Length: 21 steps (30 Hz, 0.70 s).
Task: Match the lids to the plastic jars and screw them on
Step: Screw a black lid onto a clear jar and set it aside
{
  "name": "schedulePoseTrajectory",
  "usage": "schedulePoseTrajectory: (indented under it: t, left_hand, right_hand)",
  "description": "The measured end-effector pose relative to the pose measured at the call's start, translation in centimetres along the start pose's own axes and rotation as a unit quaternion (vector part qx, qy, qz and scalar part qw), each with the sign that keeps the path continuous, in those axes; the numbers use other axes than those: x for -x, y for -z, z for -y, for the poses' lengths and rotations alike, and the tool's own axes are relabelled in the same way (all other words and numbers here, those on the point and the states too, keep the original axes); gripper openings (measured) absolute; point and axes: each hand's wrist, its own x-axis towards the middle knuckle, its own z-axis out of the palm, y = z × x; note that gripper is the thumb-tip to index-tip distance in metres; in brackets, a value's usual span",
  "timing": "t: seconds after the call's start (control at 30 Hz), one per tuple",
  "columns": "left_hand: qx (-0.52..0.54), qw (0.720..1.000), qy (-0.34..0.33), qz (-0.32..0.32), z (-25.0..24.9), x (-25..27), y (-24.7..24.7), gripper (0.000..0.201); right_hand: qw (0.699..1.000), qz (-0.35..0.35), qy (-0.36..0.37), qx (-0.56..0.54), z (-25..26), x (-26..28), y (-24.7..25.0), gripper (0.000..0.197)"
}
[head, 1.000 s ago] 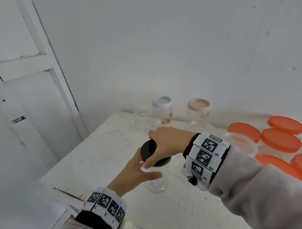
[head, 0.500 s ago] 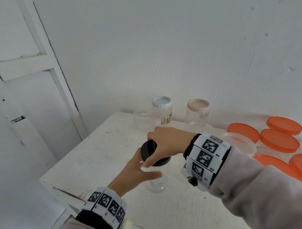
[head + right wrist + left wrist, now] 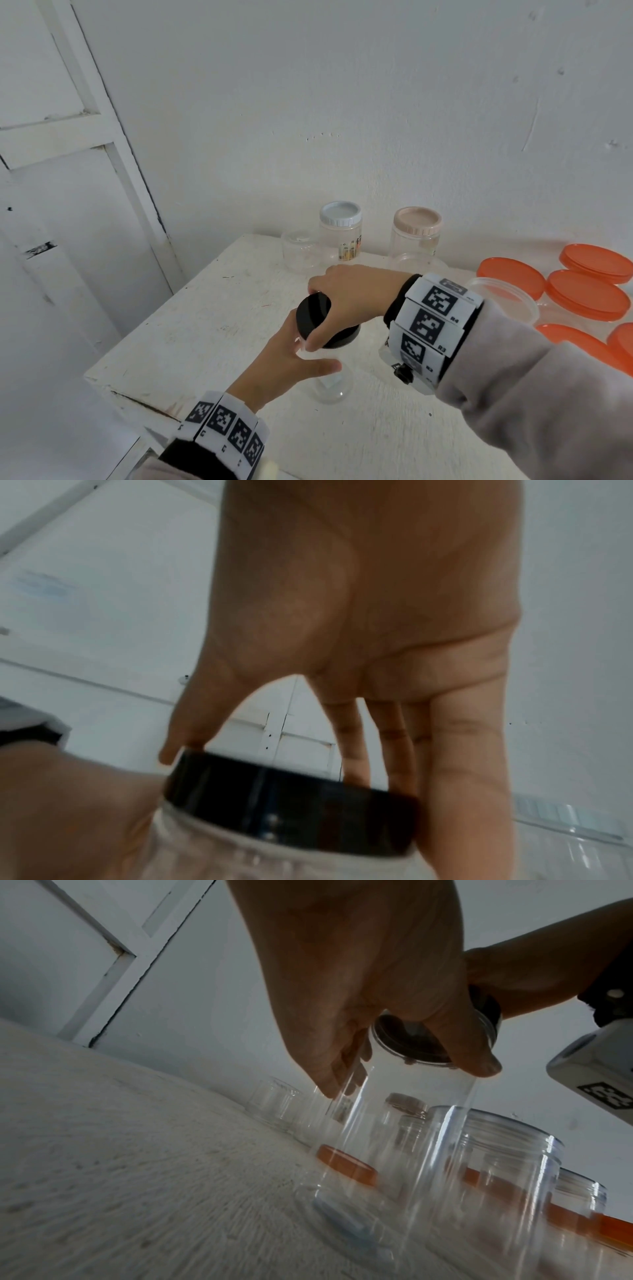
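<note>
The right hand (image 3: 356, 301) comes from above onto the round black plastic lid (image 3: 313, 313); its thumb and fingers (image 3: 459, 777) are curled around the rim of the lid and grip it from opposite sides, with the palm arched over the top. The lid sits on the mouth of the tall clear plastic jar (image 3: 394, 1137), which stands near the front edge of the rough white painted wooden table (image 3: 205, 335). The left hand (image 3: 291, 363) holds the upper wall of this jar, the thumb stretched across the near side just under the lid and the fingers wrapped around the far side. The jar is smooth and transparent, so other containers show through it. At the back of the table, by the wall, stand a clear jar with a ribbed white lid (image 3: 340, 236), a clear jar with a ribbed beige lid (image 3: 416, 236) and a small open clear jar (image 3: 299, 251). On the right are wide clear tubs with smooth flat orange lids (image 3: 582, 301), and one wide clear tub without lid (image 3: 503, 301) near the right wrist.
</note>
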Motion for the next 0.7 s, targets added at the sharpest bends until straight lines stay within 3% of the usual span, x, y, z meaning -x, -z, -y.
schedulePoseTrajectory:
  t: [0.1, 0.27, 0.4, 0.5, 0.6, 0.7]
  left_hand:
    - [-0.004, 1.000, 0.001, -0.002, 0.0, 0.0, 0.0, 0.081]
    - [0.007, 1.000, 0.005, -0.002, 0.2, 0.0, -0.1, 0.085]
    - [0.005, 1.000, 0.003, 0.000, 0.2, 0.0, -0.1, 0.086]
    - [-0.004, 1.000, 0.002, 0.001, 0.2, 0.0, -0.1, 0.082]
    - [-0.008, 1.000, 0.002, -0.002, 0.1, 0.0, -0.1, 0.082]
    - [-0.002, 1.000, 0.003, -0.002, 0.2, 0.0, -0.1, 0.085]
  right_hand:
    - [0.999, -0.029, -0.025, -0.005, 0.1, -0.1, -0.7, 0.074]
    - [0.996, 0.084, 0.016, 0.006, 0.3, 0.3, 1.0, 0.091]
    - [0.997, 0.061, 0.037, 0.012, 0.3, 0.3, 1.2, 0.083]
    - [0.999, 0.027, 0.009, 0.015, 0.3, 0.1, 0.5, 0.074]
    - [1.000, -0.003, -0.015, 0.005, 0.4, -0.1, -0.2, 0.079]
    - [0.999, 0.040, -0.016, 0.004, 0.3, 0.0, 0.3, 0.088]
